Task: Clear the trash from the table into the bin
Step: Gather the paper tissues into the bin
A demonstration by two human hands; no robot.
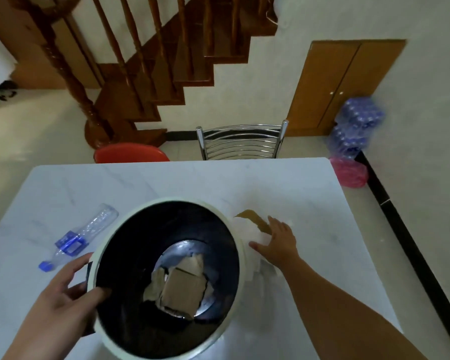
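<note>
Mid-clearing. The left hand grips the rim of the bin, tilted at the bench edge. The right hand, open, lies flat on what seems crumpled tissue and a brown cardboard scrap at the bin's 2 o'clock; next, sweep them in. A plastic bottle waits at 10 o'clock.

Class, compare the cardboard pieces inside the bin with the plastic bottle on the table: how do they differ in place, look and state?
The cardboard pieces lie at the bottom of the bin, already cleared; the plastic bottle still lies on the table, left of the bin. The cardboard is brown, opaque and torn; the bottle is clear with a blue label and blue cap. Neither is touched by the hands. Both are trash.
</note>
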